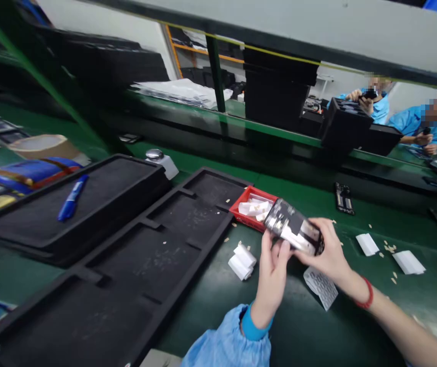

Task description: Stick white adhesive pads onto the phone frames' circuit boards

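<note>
Both of my hands hold an opened phone body (292,227), its metal and black inner parts showing, tilted above the green bench. My left hand (274,267) pinches its lower left edge with thumb and fingers. Around its right end my right hand (327,250) is closed. Just behind the phone sits a red tray (247,219) with white paper pieces in it. Beneath my right hand lies a grey-white patterned sheet (320,288). Folded white papers (242,262) rest left of my left hand.
A long black compartment tray (153,255) runs along the left. Beyond it, a blue marker (73,198) lies on stacked black trays (30,219). Tiny tan pieces and white papers (408,262) are scattered right. Another phone part (344,198) lies behind. Two people in blue work across the bench.
</note>
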`<act>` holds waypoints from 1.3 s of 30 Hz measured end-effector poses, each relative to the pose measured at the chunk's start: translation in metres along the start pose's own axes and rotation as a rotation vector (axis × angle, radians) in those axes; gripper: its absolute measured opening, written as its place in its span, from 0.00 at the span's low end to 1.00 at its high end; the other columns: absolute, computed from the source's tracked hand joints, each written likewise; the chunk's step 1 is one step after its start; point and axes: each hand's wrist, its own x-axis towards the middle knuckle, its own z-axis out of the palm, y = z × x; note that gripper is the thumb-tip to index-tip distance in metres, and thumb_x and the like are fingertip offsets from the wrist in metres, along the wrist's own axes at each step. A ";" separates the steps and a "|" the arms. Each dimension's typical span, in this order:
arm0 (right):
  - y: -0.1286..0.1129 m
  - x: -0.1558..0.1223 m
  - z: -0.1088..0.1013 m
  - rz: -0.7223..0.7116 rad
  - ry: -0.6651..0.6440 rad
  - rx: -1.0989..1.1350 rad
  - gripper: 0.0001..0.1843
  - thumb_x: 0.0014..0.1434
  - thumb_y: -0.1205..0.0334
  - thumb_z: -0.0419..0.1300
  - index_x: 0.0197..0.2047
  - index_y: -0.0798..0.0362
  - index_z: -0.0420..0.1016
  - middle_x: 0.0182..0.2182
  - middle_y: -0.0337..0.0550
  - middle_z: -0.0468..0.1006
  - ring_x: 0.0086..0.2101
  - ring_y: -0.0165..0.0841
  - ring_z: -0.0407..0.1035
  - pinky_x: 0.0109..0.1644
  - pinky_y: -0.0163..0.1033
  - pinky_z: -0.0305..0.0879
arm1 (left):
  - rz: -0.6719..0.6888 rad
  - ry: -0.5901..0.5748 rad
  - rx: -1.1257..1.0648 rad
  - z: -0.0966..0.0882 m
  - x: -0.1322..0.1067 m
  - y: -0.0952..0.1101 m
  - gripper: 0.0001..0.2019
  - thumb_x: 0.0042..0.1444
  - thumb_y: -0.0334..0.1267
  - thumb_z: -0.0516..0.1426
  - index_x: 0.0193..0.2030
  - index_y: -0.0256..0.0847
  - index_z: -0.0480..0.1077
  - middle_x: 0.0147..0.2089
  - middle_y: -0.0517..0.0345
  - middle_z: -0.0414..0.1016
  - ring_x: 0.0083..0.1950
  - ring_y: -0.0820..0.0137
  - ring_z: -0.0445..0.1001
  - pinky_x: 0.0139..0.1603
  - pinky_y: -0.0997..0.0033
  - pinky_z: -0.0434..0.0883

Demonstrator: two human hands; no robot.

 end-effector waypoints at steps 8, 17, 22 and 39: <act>-0.049 -0.016 -0.009 -0.040 0.102 0.243 0.10 0.60 0.57 0.66 0.45 0.46 0.75 0.61 0.51 0.66 0.63 0.48 0.63 0.65 0.58 0.64 | 0.196 -0.125 0.191 -0.003 -0.006 0.000 0.27 0.66 0.47 0.58 0.68 0.44 0.59 0.67 0.43 0.69 0.67 0.59 0.71 0.65 0.61 0.70; -0.067 -0.001 0.003 -0.050 0.152 0.433 0.04 0.62 0.65 0.64 0.38 0.47 0.80 0.59 0.49 0.71 0.60 0.44 0.68 0.65 0.55 0.67 | 0.429 -0.058 0.375 -0.007 -0.007 -0.001 0.04 0.67 0.38 0.55 0.41 0.44 0.64 0.37 0.58 0.72 0.36 0.71 0.76 0.35 0.75 0.72; -0.069 -0.004 -0.002 -0.213 0.135 0.325 0.08 0.63 0.66 0.64 0.42 0.44 0.83 0.63 0.48 0.67 0.64 0.45 0.64 0.67 0.56 0.65 | 0.520 -0.075 0.467 -0.012 -0.008 0.010 0.07 0.69 0.37 0.51 0.44 0.42 0.69 0.38 0.56 0.75 0.40 0.68 0.76 0.42 0.71 0.73; -0.070 0.015 -0.013 -0.381 -0.084 0.245 0.01 0.68 0.64 0.57 0.41 0.49 0.68 0.61 0.56 0.67 0.62 0.47 0.63 0.63 0.57 0.67 | 0.790 -0.073 0.620 -0.012 -0.007 0.017 0.09 0.70 0.32 0.49 0.45 0.41 0.71 0.38 0.55 0.79 0.37 0.68 0.79 0.39 0.71 0.75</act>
